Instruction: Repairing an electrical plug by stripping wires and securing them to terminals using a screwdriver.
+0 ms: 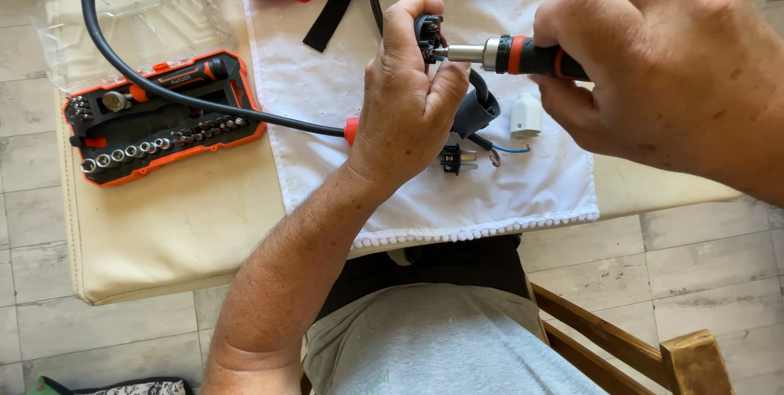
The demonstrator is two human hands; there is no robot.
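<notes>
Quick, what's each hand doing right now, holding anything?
Left hand: closed, its grip on a small black plug insert.
Right hand: closed, its grip on a black-and-orange screwdriver, tip at the insert.

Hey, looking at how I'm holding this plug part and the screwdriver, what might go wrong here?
The screwdriver tip presses into the small black plug part pinched in your left hand; a slip could jab your fingertips. The white cap and pin piece lie loose on the white cloth near the table's front edge, so a tug on the black cable might knock them off. The bare wire ends could fray.
</notes>
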